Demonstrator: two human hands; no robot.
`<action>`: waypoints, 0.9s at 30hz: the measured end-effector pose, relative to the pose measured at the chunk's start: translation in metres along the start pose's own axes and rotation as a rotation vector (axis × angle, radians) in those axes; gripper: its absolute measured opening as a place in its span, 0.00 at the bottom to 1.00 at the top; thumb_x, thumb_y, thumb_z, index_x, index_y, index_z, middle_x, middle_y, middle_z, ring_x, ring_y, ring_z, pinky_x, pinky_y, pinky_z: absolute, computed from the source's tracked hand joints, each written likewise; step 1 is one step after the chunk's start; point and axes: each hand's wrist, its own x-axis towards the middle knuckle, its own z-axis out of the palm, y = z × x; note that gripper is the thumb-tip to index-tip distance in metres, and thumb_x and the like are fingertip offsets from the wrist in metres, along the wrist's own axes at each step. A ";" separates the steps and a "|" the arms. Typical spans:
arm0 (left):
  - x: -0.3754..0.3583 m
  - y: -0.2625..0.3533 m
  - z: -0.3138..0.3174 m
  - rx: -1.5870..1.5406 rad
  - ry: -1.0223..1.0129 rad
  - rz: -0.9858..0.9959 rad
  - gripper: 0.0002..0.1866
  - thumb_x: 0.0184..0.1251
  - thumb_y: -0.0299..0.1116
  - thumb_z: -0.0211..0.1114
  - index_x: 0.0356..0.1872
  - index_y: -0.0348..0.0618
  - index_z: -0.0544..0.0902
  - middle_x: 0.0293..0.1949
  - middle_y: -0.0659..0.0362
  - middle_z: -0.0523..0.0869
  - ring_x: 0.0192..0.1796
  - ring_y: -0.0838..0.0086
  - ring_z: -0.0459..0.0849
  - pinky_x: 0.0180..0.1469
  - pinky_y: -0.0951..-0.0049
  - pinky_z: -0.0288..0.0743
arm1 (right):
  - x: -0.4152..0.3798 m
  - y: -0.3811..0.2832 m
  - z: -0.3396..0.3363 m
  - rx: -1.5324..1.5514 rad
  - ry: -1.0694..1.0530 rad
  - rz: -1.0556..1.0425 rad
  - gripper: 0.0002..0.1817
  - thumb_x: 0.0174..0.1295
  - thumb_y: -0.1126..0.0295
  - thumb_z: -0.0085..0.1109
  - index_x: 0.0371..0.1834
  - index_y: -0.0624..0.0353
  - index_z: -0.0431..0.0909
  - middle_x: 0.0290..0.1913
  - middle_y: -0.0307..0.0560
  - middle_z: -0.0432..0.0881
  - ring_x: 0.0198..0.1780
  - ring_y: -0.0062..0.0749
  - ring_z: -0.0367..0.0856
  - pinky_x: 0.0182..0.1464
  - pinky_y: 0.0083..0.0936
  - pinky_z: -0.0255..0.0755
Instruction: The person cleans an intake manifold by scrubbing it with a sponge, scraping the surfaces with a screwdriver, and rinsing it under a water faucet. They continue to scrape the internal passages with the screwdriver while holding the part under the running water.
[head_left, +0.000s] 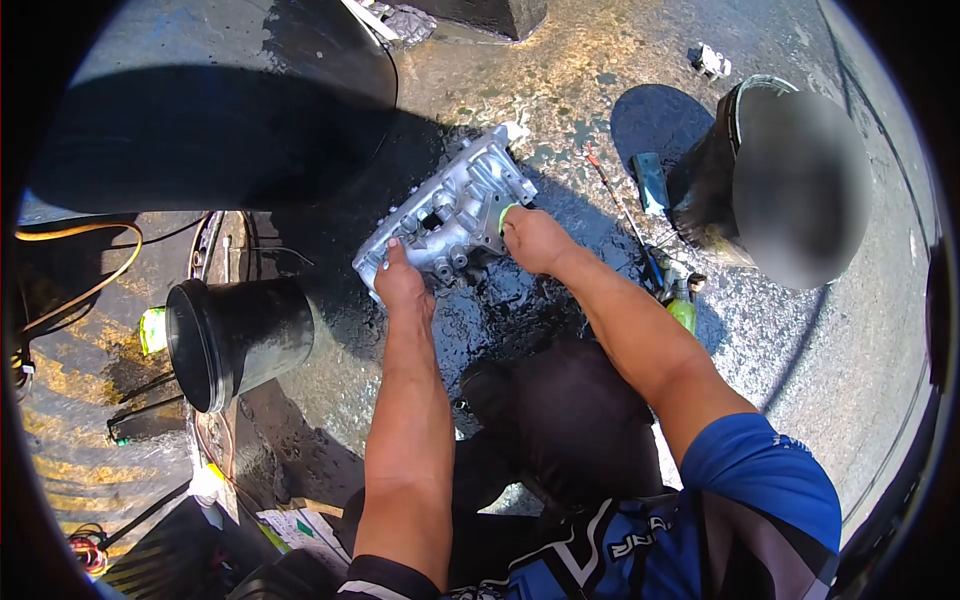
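Observation:
A silvery cast metal part (450, 212) with several ports and ribs lies tilted on the wet dark ground, in front of my knees. My left hand (402, 278) is closed on its lower left end, the thumb on top. At the right side of the part my right hand (532, 238) is closed round something bright green (508, 215), of which only an edge shows against the metal. What the rest of that green thing looks like is hidden by my fingers.
A black bucket (270, 335) lies on its side at the left. Another bucket (735, 105) stands at the right, partly blurred. Near it are a blue-green block (651, 183), a thin red-tipped rod (605, 180) and a green bottle (682, 312).

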 end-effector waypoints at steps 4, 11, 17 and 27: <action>0.007 0.005 0.001 0.067 0.022 -0.004 0.18 0.81 0.42 0.56 0.58 0.37 0.79 0.50 0.54 0.86 0.49 0.61 0.87 0.51 0.54 0.82 | -0.045 -0.007 -0.025 0.204 -0.018 0.021 0.11 0.68 0.67 0.53 0.37 0.65 0.78 0.34 0.69 0.83 0.39 0.68 0.82 0.42 0.52 0.76; 0.007 0.012 0.003 0.006 -0.001 -0.019 0.20 0.80 0.40 0.59 0.59 0.32 0.77 0.50 0.51 0.85 0.47 0.62 0.87 0.50 0.59 0.83 | -0.035 -0.008 -0.020 0.156 -0.012 -0.020 0.10 0.67 0.67 0.55 0.39 0.64 0.79 0.32 0.69 0.83 0.38 0.66 0.83 0.42 0.53 0.76; -0.003 0.016 0.007 0.041 0.041 -0.020 0.19 0.79 0.39 0.60 0.59 0.32 0.77 0.50 0.50 0.85 0.46 0.62 0.87 0.49 0.58 0.84 | -0.006 -0.017 -0.015 -0.042 -0.102 0.011 0.08 0.67 0.69 0.55 0.35 0.64 0.77 0.36 0.67 0.84 0.41 0.67 0.83 0.45 0.53 0.77; 0.008 0.011 0.006 0.019 0.017 0.014 0.19 0.80 0.41 0.59 0.57 0.34 0.79 0.50 0.53 0.86 0.48 0.62 0.87 0.50 0.57 0.82 | -0.051 -0.017 -0.036 0.029 0.093 -0.243 0.09 0.66 0.74 0.57 0.46 0.65 0.81 0.35 0.58 0.81 0.38 0.61 0.81 0.42 0.48 0.77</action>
